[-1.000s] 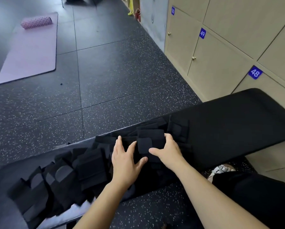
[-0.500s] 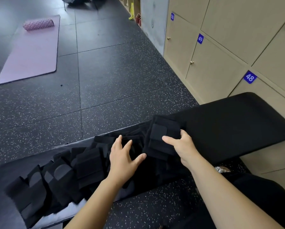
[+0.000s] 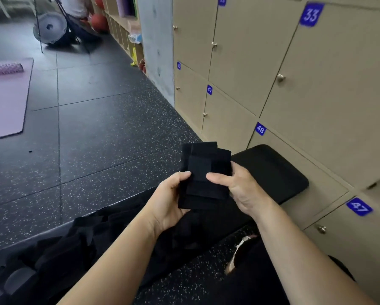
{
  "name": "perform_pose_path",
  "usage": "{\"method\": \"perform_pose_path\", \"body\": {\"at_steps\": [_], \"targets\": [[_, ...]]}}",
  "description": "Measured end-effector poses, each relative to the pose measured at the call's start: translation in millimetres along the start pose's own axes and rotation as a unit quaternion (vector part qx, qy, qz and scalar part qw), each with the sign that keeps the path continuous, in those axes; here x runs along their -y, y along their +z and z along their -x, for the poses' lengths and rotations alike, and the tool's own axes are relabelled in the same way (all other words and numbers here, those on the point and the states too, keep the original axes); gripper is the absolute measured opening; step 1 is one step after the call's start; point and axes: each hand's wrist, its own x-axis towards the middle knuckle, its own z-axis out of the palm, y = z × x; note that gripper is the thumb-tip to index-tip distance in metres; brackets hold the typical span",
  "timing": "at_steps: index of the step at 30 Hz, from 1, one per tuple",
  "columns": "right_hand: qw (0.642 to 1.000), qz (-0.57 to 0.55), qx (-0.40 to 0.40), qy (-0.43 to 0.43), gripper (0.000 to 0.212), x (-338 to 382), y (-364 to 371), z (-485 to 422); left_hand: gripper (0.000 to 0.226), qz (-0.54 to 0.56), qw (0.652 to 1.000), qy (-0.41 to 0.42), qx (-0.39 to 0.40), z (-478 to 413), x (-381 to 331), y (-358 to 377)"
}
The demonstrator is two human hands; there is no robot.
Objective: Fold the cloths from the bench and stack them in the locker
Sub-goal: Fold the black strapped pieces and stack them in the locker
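A folded black cloth (image 3: 204,170) is held up in the air above the black bench (image 3: 272,172). My left hand (image 3: 169,203) grips its left edge, thumb on the front. My right hand (image 3: 239,190) grips its right edge, thumb pressed across the front. Several more black cloths (image 3: 59,256) lie in a loose pile on the left part of the bench, partly hidden by my left forearm. Tan lockers (image 3: 316,95) with blue number tags line the wall on the right. Locker 47 (image 3: 358,206) is nearest; a dark gap shows above it at the right edge.
A pink mat (image 3: 4,102) with a rolled pink roller (image 3: 4,69) lies on the dark speckled floor at the left. A person crouches by gym gear (image 3: 50,27) at the far back. A shoe (image 3: 241,247) shows below the bench.
Both hands have lifted one black cloth off the pile and now hold it up in front of me. The view has tilted up toward the lockers.
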Motion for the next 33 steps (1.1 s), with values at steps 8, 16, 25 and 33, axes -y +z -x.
{"method": "perform_pose_path", "body": {"at_steps": [8, 16, 25, 33], "targets": [[0.976, 0.14, -0.125, -0.108, 0.052, 33, -76, 51, 0.041, -0.041, 0.998, 0.004, 0.042, -20, 23, 87], [0.928, 0.266, -0.207, -0.157, 0.06, 54, -149, 102, 0.043, -0.041, 0.996, 0.001, 0.083, -26, 56, 154], [0.913, 0.254, -0.282, -0.149, 0.047, 53, -203, 137, 0.039, -0.057, 0.995, 0.011, 0.083, -40, 93, 210], [0.922, 0.245, -0.283, -0.096, 0.056, 62, -254, 158, 0.04, -0.091, 0.99, -0.006, 0.107, -57, 123, 246]]}}
